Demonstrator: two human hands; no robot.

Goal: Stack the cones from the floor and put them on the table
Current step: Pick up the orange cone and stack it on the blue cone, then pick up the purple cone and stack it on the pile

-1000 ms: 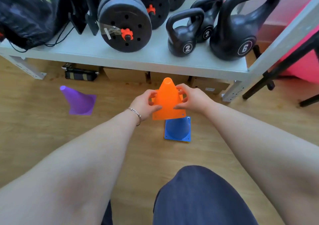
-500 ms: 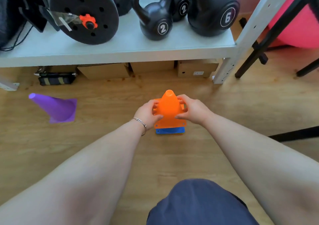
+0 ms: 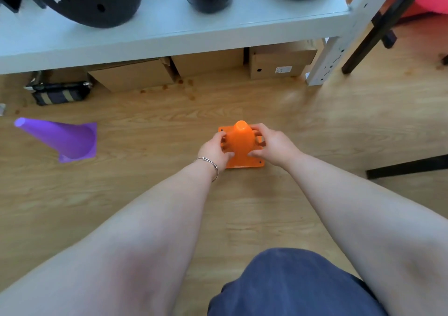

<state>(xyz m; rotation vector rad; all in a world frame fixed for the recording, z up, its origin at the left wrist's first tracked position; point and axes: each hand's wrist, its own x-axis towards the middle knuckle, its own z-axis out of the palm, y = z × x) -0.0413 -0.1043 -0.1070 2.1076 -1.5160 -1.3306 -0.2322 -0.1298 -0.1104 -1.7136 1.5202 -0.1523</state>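
Hands press down on an orange plastic cone point(image 3: 241, 143) on the wooden floor point(image 3: 266, 214): the left hand point(image 3: 214, 152) and right hand point(image 3: 272, 146) clasp its sides. Stacking looks begun, not finished. A purple plastic cone point(image 3: 65, 138) stands well apart to the left, and nothing has reached the pale grey table point(image 3: 169, 27). A second ago the orange cone hovered above a blue one; now the blue cone is hidden, presumably nested beneath.

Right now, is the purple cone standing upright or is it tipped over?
Upright, as far as the view shows: the purple cone has its square base on the wooden floor; its lean toward the left edge looks like wide-angle distortion.
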